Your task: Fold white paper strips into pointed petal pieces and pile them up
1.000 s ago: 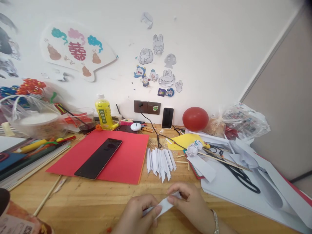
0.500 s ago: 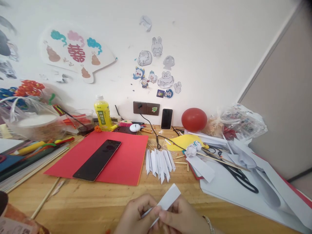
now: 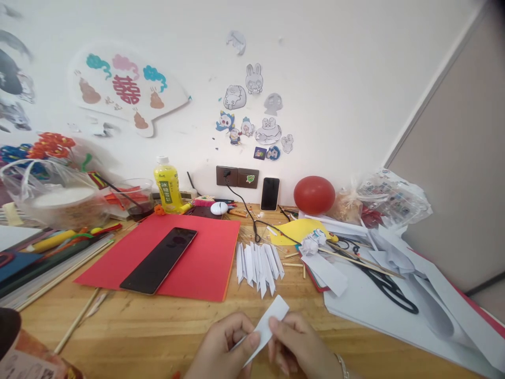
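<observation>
A narrow folded strip of white paper [image 3: 263, 327] is held between both hands low in the head view, slanting up to the right. My left hand [image 3: 226, 345] pinches its lower part, thumb on top. The thumb of my right hand [image 3: 302, 345] presses on the strip's right edge nearer its upper end, with fingers curled beneath. Just beyond the hands, several folded white paper strips [image 3: 259, 266] lie side by side on the wooden table [image 3: 158, 329]. The undersides of the hands' grip are hidden.
Left of the strips, a black phone [image 3: 160, 260] lies on red paper [image 3: 215, 252]. At right are white sheets [image 3: 355, 300], black scissors [image 3: 389, 289] and crumpled paper [image 3: 313, 241]. A yellow drink bottle [image 3: 168, 187], a standing phone [image 3: 270, 193] and a red balloon [image 3: 314, 195] line the back.
My right thumb has moved up and right along the strip, away from the left thumb, exposing more of the paper. My left hand stays nearly in place.
</observation>
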Tool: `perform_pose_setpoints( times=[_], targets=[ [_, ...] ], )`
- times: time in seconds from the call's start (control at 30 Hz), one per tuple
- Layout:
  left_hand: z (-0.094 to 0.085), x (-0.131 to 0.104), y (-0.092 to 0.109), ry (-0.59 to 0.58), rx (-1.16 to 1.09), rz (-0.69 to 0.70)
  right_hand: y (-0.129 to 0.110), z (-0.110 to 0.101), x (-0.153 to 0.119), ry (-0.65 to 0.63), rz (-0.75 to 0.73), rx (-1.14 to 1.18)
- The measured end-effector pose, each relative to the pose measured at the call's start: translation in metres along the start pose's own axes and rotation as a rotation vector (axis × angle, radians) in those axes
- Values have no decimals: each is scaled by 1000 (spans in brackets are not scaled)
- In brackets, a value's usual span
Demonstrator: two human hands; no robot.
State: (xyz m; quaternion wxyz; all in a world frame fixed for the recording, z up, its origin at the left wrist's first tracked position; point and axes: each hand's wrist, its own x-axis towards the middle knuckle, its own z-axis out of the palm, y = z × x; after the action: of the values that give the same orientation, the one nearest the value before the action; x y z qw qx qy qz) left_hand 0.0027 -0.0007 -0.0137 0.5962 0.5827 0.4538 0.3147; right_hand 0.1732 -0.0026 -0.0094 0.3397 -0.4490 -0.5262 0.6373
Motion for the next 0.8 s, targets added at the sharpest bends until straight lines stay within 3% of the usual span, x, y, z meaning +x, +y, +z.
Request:
perform_pose_setpoints(
  times=[0.1,0.3,0.5,0.8],
  targets=[
    [-1,1,-4,-8,-21,29,-1,-2,0,103,-10,37],
    [-3,5,-9,9,-14,46,-3,-14,4,162,-68,-13],
    [2,5,-7,-108,-24,-30,-4,-16,2,209,-182,-169],
    [1,5,-10,-107,9,-70,-8,-18,-1,309,-275,-230]
  ],
)
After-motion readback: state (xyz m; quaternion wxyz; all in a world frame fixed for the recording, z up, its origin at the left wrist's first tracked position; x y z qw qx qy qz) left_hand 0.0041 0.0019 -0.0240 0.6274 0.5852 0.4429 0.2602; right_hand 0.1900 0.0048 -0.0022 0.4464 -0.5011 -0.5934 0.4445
